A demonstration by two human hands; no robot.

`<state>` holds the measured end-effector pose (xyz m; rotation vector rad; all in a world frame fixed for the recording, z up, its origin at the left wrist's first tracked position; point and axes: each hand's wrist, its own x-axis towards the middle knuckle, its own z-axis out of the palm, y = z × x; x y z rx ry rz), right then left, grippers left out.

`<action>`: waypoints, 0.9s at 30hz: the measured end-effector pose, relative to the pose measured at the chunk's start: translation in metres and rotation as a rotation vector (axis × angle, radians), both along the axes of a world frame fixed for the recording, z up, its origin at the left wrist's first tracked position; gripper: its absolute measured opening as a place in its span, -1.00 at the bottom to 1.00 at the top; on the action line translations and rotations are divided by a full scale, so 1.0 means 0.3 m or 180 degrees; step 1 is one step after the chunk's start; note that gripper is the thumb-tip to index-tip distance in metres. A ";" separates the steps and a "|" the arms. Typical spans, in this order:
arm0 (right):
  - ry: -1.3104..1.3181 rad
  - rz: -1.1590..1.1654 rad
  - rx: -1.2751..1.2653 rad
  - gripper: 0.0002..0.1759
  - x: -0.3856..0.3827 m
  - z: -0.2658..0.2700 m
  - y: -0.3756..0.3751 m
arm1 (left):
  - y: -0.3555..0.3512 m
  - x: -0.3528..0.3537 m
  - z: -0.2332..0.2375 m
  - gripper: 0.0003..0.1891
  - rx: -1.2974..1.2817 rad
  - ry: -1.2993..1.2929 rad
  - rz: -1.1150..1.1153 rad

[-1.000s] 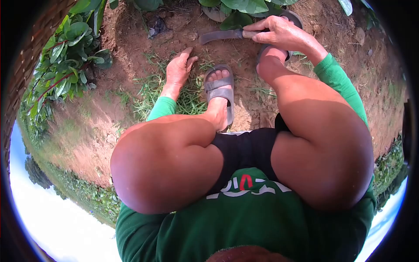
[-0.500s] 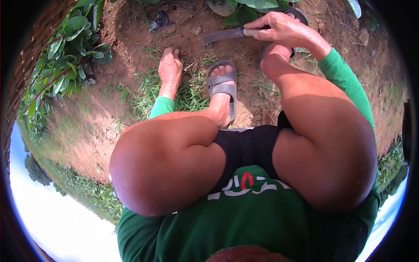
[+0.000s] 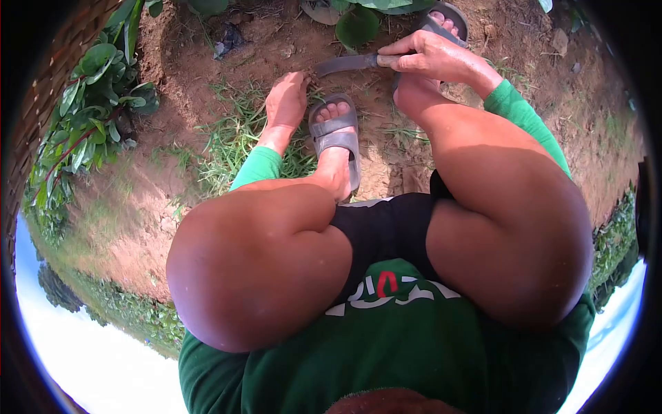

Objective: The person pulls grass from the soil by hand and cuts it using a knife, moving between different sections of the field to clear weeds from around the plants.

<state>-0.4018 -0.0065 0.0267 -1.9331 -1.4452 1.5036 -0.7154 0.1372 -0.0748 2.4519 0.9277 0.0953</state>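
A knife with a long, slightly curved dark blade is in my right hand. Its fingers wrap round the worn handle, and the blade points left, low over the soil. Near the blade's tip is my left hand, fingers bent down and pressed together at the ground. Whatever lies between those fingertips is hidden. Cut or loose green grass lies around and below the left wrist. My left foot in a grey sandal rests just right of that hand, and the other sandal is behind the right hand.
Leafy green plants grow at the left, beside a woven brim along the view's edge. Broad leaves hang at the top, close above the knife. A dark crumpled scrap lies on the brown soil.
My left hand has moved right, toward the knife's tip and my left foot. The knife stays in my right hand, its blade now nearer the left hand. The whole view has shifted slightly.
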 end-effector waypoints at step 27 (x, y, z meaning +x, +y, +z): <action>0.0391 0.0390 -0.0037 -0.52 -0.059 -0.027 0.042 | 0.025 -0.175 -0.072 -0.77 -0.0579 -0.0346 -0.1125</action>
